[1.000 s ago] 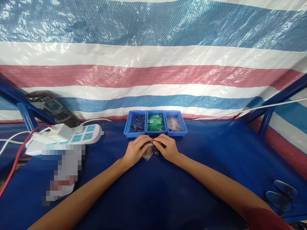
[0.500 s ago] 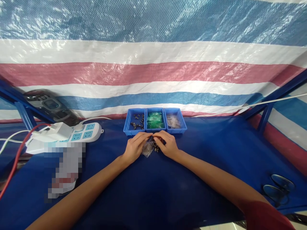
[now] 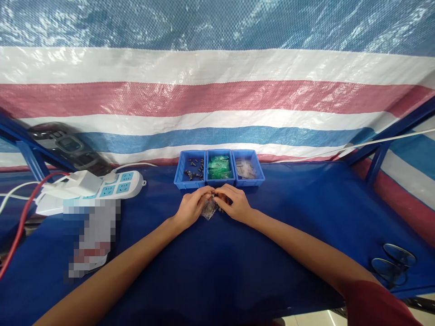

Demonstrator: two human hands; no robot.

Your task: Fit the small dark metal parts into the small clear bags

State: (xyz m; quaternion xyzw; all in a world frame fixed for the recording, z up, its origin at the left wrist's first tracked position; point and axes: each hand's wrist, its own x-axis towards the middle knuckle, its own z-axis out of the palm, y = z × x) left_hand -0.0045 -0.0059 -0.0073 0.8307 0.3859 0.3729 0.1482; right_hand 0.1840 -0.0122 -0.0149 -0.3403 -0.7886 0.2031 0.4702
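Note:
My left hand is closed, thumb and fingers pinching the top of a small clear plastic bag that hangs down to the blue table. Opposite it, my right hand is closed too, its fingertips meeting the left ones around a small dark metal screw at the bag's upper edge. A few loose screws lie partly hidden beneath the right fingers. Just beyond the hands stand three blue bins: one with scattered screws, one with green packets, one with clear plastic bags.
A white power strip with plugs and a red cable is at the left. Nearer lies a blurred-out item. Eyeglasses rest at the right. A striped tarp hangs behind the blue table.
The fingertips of both hands have come closer together over the bag, and the right fingers now cover more of the loose screws. The view has tilted slightly.

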